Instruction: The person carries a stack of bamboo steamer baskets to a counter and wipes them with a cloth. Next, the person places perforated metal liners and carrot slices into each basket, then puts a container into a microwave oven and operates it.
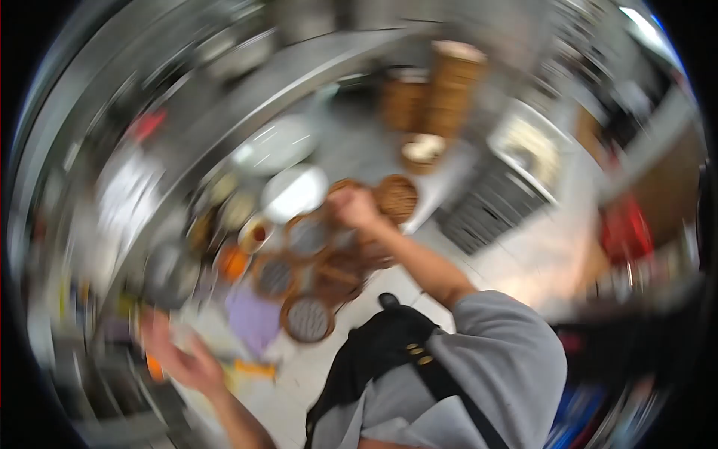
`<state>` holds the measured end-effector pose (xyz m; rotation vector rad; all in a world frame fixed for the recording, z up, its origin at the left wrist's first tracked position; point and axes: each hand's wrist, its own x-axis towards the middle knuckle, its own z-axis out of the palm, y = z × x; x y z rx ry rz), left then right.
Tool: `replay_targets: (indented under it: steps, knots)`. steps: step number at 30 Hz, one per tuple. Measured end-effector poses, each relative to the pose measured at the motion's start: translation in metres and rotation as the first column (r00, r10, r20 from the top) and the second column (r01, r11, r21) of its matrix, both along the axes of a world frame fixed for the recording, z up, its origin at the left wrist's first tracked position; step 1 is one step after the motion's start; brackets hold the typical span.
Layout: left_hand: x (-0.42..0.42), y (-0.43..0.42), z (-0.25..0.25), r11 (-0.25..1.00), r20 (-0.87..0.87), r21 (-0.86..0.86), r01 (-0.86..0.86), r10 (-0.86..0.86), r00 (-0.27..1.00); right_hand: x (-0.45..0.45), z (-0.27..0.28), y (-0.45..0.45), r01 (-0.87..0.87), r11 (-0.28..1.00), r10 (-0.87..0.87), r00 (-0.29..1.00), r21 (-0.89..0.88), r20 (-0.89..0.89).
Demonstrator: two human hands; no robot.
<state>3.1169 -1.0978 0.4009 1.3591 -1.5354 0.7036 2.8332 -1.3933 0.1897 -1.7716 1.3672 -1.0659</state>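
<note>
Several round brown steamer baskets, some with grey perforated liners, lie close together on the metal counter; one such basket (307, 319) is at the counter's near edge. My right hand (353, 207) is over the far side of this group, its fingers curled at the rim of a basket; blur hides what they hold. Just right of it lies another brown basket (396, 198). At the lower left, my left hand (179, 355) is raised with its fingers apart, holding nothing. Between the hands lies a purple cloth (254, 318).
Two white plates (295, 193) are behind the baskets. Tall steamer stacks (454, 86) stand at the back, a basket with white food (423, 152) before them. At the right, a white tub (531, 146) sits on a grey crate (490, 206). An orange container (232, 263) is left of the baskets.
</note>
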Motion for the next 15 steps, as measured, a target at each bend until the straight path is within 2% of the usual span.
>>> replay_targets:
  steps: [1, 2, 3, 4, 5, 6, 7, 8, 9, 10, 11, 12, 13, 14, 15]
  knots:
    - [-0.029, -0.013, -0.056, 0.946, -0.245, 0.148, 0.287, -0.246, 0.938, -0.022, 0.014, 0.025, 0.012, 0.998, -0.029, 0.950, 0.056, 0.310]
    - [-0.070, -0.028, -0.091, 0.752, -0.568, 0.324, 0.574, -0.331, 0.754, -0.046, 0.057, 0.067, 0.115, 0.993, -0.115, 0.980, 0.013, 0.162]
    - [-0.119, -0.042, -0.125, 0.464, -0.975, 0.158, 0.872, -0.069, 0.213, -0.065, 0.078, 0.098, 0.154, 0.986, -0.138, 0.970, -0.067, 0.199]
    - [-0.156, -0.057, -0.153, 0.185, -0.925, -0.236, 0.954, 0.258, -0.279, -0.081, 0.065, 0.116, 0.081, 0.984, -0.044, 0.974, -0.159, 0.224]
    - [-0.191, -0.070, -0.184, 0.074, -0.751, -0.448, 0.891, 0.509, -0.421, -0.091, 0.065, 0.144, 0.185, 0.926, -0.148, 0.980, -0.330, 0.133]
    - [-0.222, -0.079, -0.199, 0.053, -0.496, -0.628, 0.776, 0.742, -0.452, -0.097, 0.068, 0.174, 0.236, 0.840, -0.248, 0.968, -0.488, 0.040]
    - [-0.243, -0.090, -0.192, -0.025, -0.494, -0.637, 0.770, 0.780, -0.383, -0.107, 0.067, 0.208, 0.175, 0.865, -0.276, 0.949, -0.471, -0.154]
    - [-0.268, -0.105, -0.181, 0.038, -0.443, -0.624, 0.780, 0.805, -0.394, -0.116, 0.064, 0.245, 0.128, 0.893, -0.294, 0.892, -0.431, -0.343]
    - [-0.294, -0.113, -0.164, 0.100, -0.398, -0.600, 0.794, 0.823, -0.405, -0.129, 0.031, 0.274, 0.269, 0.923, -0.361, 0.851, -0.274, -0.382]
    - [-0.315, -0.115, -0.144, -0.146, -0.721, -0.359, 0.922, 0.671, -0.174, -0.151, -0.019, 0.300, 0.399, 0.911, -0.404, 0.818, -0.102, -0.409]
    - [-0.337, -0.108, -0.129, -0.175, -0.906, -0.285, 0.942, 0.369, -0.206, -0.178, -0.059, 0.324, 0.538, 0.796, -0.437, 0.828, 0.278, -0.352]
    - [-0.361, -0.093, -0.116, -0.161, -0.975, -0.223, 0.962, 0.017, -0.223, -0.203, -0.077, 0.347, 0.543, 0.566, -0.491, 0.826, 0.620, -0.275]
    - [-0.375, -0.081, -0.122, -0.253, -0.935, -0.179, 0.951, -0.259, -0.245, -0.203, -0.070, 0.359, 0.562, 0.554, -0.529, 0.807, 0.615, -0.262]
    - [-0.392, -0.056, -0.125, -0.343, -0.848, -0.086, 0.935, -0.467, -0.249, -0.205, -0.059, 0.372, 0.388, 0.411, -0.822, 0.549, 0.825, 0.151]
    - [-0.404, -0.039, -0.138, -0.330, -0.518, 0.157, 0.931, -0.830, -0.207, -0.205, -0.051, 0.378, 0.085, 0.398, -0.917, 0.043, 0.913, 0.396]
